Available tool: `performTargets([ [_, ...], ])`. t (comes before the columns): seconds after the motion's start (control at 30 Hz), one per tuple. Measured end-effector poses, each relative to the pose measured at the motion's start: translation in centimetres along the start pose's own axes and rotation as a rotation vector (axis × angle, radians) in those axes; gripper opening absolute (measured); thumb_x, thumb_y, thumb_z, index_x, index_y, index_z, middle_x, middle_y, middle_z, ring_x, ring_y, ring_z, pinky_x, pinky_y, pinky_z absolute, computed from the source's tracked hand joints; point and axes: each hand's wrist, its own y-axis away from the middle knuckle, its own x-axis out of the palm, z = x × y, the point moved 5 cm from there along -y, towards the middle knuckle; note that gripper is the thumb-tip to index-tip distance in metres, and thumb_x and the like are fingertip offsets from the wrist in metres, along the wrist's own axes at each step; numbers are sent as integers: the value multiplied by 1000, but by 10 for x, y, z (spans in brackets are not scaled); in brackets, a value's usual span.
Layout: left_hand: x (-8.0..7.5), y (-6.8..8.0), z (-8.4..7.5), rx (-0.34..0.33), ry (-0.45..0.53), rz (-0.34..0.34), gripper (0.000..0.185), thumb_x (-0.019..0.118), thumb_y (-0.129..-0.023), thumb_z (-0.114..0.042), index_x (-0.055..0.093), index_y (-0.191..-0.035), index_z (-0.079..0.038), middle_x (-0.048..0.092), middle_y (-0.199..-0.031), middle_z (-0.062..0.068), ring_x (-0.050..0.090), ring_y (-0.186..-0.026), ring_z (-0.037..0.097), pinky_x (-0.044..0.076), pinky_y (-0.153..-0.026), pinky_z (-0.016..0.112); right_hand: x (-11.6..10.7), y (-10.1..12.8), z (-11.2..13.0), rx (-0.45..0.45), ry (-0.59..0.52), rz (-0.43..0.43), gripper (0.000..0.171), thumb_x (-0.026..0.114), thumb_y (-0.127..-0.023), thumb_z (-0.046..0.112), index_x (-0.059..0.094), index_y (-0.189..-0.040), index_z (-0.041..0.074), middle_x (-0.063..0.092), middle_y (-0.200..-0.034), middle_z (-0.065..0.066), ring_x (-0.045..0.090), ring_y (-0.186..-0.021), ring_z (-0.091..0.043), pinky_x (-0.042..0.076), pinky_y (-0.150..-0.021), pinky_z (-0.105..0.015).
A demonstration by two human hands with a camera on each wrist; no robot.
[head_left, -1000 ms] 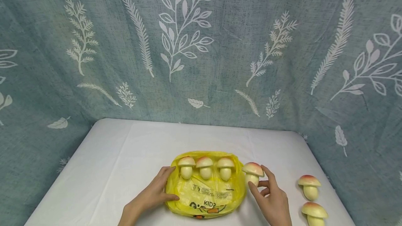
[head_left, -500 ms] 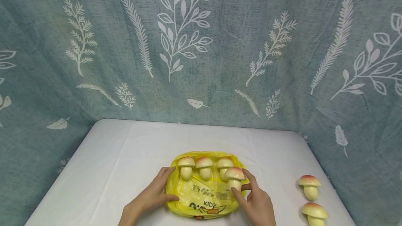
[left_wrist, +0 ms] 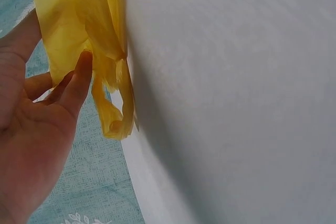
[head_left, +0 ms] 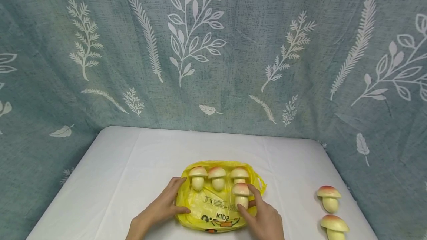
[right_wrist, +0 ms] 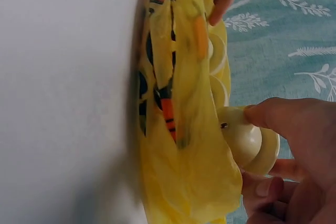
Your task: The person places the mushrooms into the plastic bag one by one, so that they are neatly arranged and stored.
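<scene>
white table (head_left: 133, 166), leaf-print curtain (head_left: 213, 47) behind

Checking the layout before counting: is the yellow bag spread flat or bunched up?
Spread flat: the yellow bag lies open on the table with three mushrooms lined on top.

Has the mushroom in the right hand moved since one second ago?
Yes. The mushroom held by the right hand moved left, from beside the yellow bag onto it, now just below the third mushroom.
</scene>
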Motion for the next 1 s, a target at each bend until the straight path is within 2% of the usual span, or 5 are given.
performTargets([
  [0.13,0,0,0,6,-6,-4,92,84,-79,-33,35,-149,2,38,-142,14,38,-135,35,29,-112,57,3,2,1,-5,33,0,66,77,-84,42,51,-141,20,69,-82,7,45,-49,-3,39,-45,-27],
  [0.37,0,0,0,2,-3,-2,92,84,-79,-32,35,-149,2,38,-142,14,38,-135,34,29,-112,57,8,6,3,-43,106,-12,64,78,-83,40,53,-138,20,63,-73,11,42,-47,-3,35,-41,-26],
  [0.67,0,1,-1,8,3,-5,92,84,-79,-33,35,-149,2,39,-142,14,38,-135,35,29,-112,57,13,7,4,-33,165,51,65,77,-83,41,53,-138,16,39,-51,11,34,-42,-9,28,-38,-27],
  [1.0,0,0,-1,4,-4,-5,92,84,-79,-32,35,-149,2,39,-142,14,37,-135,35,29,-112,57,15,4,4,-31,202,77,66,79,-81,41,51,-137,16,39,-50,8,36,-42,-12,28,-38,-29],
])
